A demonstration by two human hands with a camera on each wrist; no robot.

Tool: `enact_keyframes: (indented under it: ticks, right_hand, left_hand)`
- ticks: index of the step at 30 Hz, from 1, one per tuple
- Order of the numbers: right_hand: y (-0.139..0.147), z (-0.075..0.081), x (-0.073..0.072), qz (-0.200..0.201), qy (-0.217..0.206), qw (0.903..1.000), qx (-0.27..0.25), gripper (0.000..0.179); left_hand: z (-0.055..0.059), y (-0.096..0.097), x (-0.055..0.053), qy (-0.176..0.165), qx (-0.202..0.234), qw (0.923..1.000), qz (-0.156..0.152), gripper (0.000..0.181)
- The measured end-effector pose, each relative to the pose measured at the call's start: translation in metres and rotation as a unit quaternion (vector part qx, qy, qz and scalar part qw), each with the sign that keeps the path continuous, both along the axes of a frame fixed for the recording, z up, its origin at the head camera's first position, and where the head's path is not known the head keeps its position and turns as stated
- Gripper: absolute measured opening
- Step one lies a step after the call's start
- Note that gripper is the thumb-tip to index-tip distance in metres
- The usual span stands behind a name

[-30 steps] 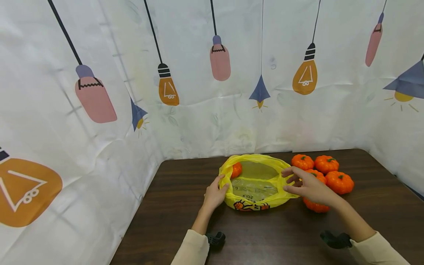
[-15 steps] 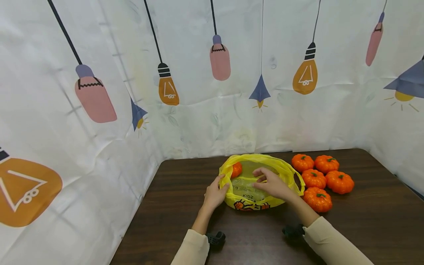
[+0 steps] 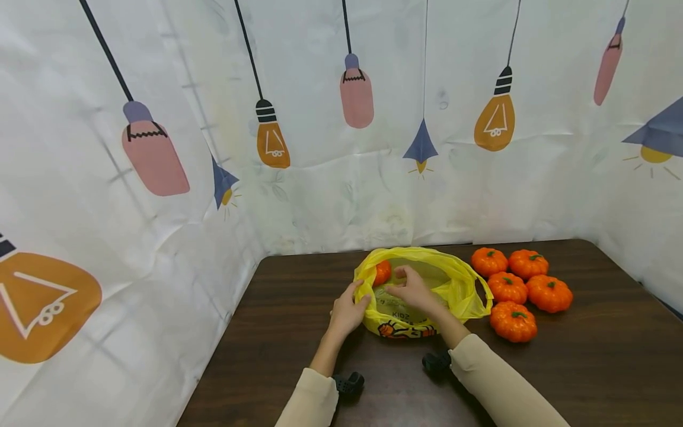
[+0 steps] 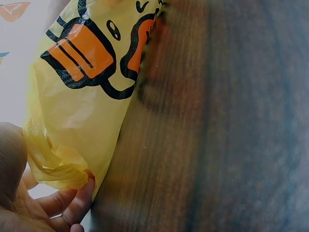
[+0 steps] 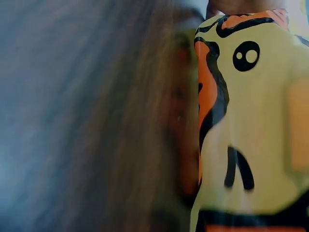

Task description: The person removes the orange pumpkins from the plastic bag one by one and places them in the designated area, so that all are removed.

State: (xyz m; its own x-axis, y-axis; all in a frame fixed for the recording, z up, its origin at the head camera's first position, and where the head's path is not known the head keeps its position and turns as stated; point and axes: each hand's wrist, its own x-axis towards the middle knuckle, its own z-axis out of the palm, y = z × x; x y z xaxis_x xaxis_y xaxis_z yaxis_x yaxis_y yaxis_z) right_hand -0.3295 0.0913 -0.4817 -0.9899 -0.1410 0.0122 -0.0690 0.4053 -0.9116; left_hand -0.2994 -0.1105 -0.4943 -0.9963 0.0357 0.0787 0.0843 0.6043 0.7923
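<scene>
A yellow plastic bag [image 3: 472, 296] with a printed cartoon design lies on the table, its mouth open toward me. My left hand [image 3: 347, 311] grips the bag's left rim; the left wrist view shows the fingers [image 4: 79, 200] bunching the yellow film [image 4: 72, 130]. Inside the bag, against its left side, is an orange toy pumpkin [image 3: 382, 271]. Over the bag's mouth is my right hand [image 3: 415, 290], thumb and fingers apart, just right of that pumpkin and holding nothing visible. In the right wrist view the bag's printed side [image 5: 251, 116] fills the right part.
Several more orange pumpkins stand grouped to the right of the bag, the closest one [image 3: 513, 322] near its handle. The dark wooden table [image 3: 288, 314] ends at the back against a white curtain [image 3: 320, 207] printed with lamps.
My right hand has moved left from the bag's right rim, across the mouth, to near the pumpkin inside. The bag's right handle has come into sight. My left hand stays put.
</scene>
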Motion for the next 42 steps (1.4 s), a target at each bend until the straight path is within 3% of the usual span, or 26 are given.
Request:
enact_keyframes:
  ticks: [9,25,42]
  right_hand:
    - [-0.017,-0.002,-0.019,-0.032,-0.007,0.9992,0.023,0.082]
    - [-0.027,-0.009,-0.037,-0.051,0.021,0.9922,0.112,0.090]
    - [-0.026,-0.008,-0.033,-0.072,0.017,0.9945,0.074,0.082]
  left_hand:
    - [0.001,0.001,0.001,-0.007,0.004,1.0000,-0.001,0.049]
    - [0.000,0.000,0.000,-0.008,0.004,1.0000,-0.001,0.048]
    - [0.002,0.001,0.001,-0.007,0.005,1.0000,0.002,0.048]
